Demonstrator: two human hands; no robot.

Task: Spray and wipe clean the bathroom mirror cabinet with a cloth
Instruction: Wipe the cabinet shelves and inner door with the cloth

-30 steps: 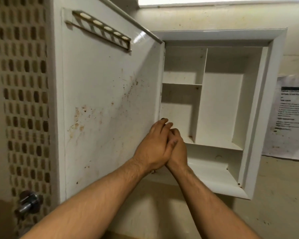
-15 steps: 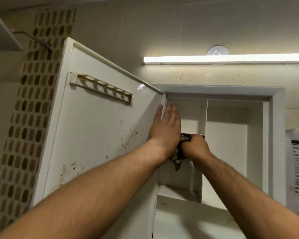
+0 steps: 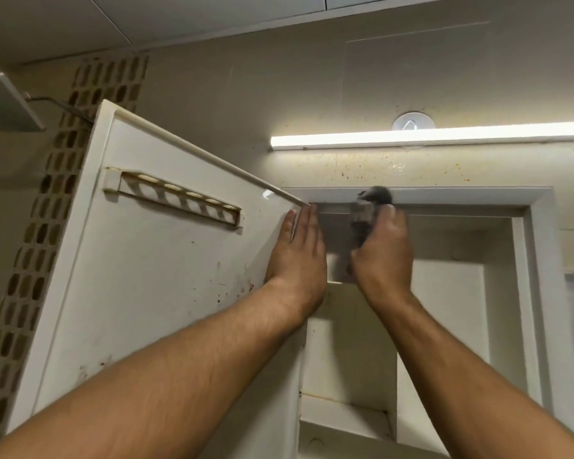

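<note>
Evidently the wiping is under way but far from finished. The right hand (image 3: 383,253) has its fingers curled round a dark, motion-blurred cloth (image 3: 373,197) and presses it against the top rail of the cabinet (image 3: 540,260), towards the left end of that rail, just beside the upper corner of the open door (image 3: 153,276). The left hand (image 3: 295,256) lies flat with straight fingers on the door's inner face at its right edge, apparently bracing it.

As a judgement, most of the job remains. The door's inner face carries brown specks and smears (image 3: 232,286) low on the right, and grime shows along its slotted rack (image 3: 176,202). The compartments inside the cabinet look pale, though whether they have been wiped cannot be told. The mirror side of the door faces away and is hidden, so its condition is unknown. No spray bottle is in view, so whether spraying has been done is unclear. Above, the wall under the light strip (image 3: 428,139) is spotted too.
</note>
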